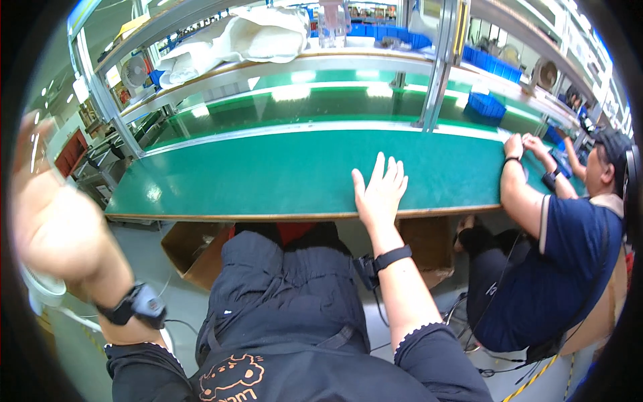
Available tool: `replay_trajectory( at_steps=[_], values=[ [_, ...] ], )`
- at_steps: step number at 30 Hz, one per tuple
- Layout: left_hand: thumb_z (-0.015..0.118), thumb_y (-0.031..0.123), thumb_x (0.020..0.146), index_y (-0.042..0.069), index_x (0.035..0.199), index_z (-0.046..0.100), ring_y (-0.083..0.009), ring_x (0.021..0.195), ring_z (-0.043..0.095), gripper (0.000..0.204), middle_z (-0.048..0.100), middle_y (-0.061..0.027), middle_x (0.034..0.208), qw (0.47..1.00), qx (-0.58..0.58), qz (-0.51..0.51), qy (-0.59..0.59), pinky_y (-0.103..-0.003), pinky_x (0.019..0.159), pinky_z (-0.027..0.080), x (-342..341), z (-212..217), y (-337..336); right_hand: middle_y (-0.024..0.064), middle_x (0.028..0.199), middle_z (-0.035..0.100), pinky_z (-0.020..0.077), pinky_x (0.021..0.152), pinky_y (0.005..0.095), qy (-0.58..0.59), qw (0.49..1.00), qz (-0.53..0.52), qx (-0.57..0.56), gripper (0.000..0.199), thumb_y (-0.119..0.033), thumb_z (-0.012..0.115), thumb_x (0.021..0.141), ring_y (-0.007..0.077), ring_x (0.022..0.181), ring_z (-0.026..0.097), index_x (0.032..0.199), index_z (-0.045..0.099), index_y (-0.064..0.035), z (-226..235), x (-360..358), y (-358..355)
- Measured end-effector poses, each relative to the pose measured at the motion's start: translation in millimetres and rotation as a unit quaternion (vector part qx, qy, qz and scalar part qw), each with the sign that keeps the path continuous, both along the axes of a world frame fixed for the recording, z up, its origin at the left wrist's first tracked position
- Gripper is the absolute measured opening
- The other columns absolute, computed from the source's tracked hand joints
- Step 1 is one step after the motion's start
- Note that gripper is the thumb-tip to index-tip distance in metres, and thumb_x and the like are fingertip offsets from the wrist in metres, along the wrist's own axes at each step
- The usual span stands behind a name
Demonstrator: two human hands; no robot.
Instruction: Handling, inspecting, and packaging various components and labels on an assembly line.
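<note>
My right hand [380, 191] is over the near part of the green work table [268, 177], its fingers stretched out and spread, holding nothing. Whether its fingertips touch the table top cannot be made out. Raised at the far left, away from the table, is my left hand [57, 224]. It looks large and blurred, with its fingers pointing upward and apart, and nothing shows in it. A black strap with a small device [145, 305] sits on my left wrist, and another black band [393, 257] circles my right wrist.
A seated person in a dark blue shirt [536, 268] works at the table's right end. White bags [264, 37] lie on the shelf above. A blue bin [486, 106] stands at the back right. Cardboard boxes [194, 254] are under the table; cables [489, 368] lie on the floor.
</note>
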State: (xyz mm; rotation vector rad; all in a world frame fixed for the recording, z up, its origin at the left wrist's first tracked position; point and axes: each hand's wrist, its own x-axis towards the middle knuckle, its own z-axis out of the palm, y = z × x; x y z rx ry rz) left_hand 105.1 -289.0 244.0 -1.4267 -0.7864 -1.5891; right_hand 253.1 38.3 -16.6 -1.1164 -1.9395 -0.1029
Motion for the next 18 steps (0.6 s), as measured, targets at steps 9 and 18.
replay_trajectory(
  at_steps=[9,18],
  values=[
    [0.048,0.019,0.091,-0.001,0.099,0.057,-0.0293,0.093,0.054,0.022,0.057,-0.0159,0.100,0.948,-0.312,0.054,-0.030,-0.036,0.085,0.042,-48,-134,152,0.0250,0.130,0.039,0.0246,0.104,0.0523,-0.026,0.999,-0.032,0.009,0.067,-0.047,0.050,0.087,0.0400,0.125,0.032,0.133,0.036,0.0005,-6,11,11],
    [0.054,0.014,0.087,0.000,0.101,0.057,-0.0313,0.093,0.054,0.020,0.057,-0.0163,0.098,0.954,-0.293,-0.068,-0.024,-0.037,0.085,0.043,-72,-133,227,0.0235,0.122,0.045,0.0312,0.098,0.0500,0.018,1.000,0.007,0.018,0.054,-0.031,0.063,0.082,0.0404,0.118,0.039,0.121,0.046,0.0034,-2,16,4]
  ],
)
